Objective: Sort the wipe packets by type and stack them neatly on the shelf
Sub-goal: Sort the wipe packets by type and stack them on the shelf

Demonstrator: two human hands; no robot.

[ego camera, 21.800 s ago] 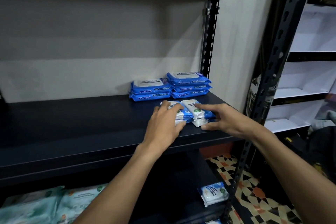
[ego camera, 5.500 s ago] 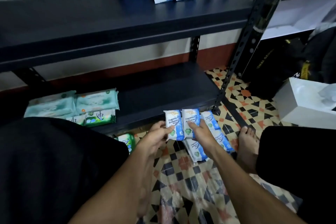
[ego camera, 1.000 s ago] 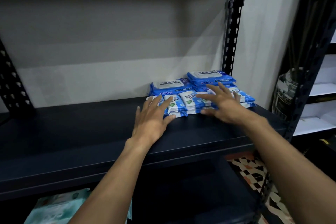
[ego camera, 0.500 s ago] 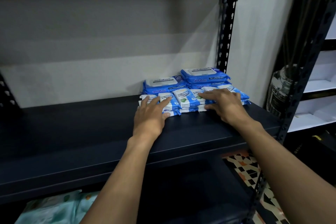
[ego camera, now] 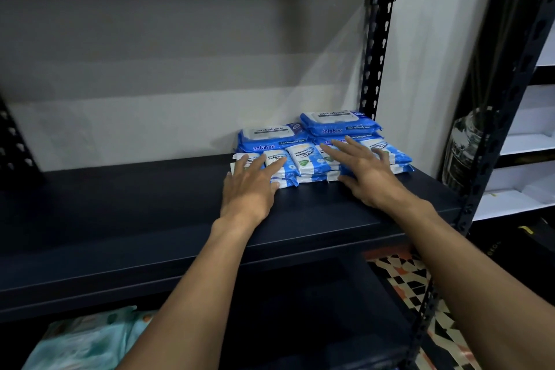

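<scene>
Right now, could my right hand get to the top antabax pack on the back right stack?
Probably yes. The right hand lies flat on the small packets just in front, and nothing covers the top antabax pack.

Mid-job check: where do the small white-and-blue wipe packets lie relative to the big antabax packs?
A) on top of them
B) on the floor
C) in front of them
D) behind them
C: the small white-and-blue packets lie in a row nearer the front edge of the shelf, the antabax packs behind them by the wall.
</scene>
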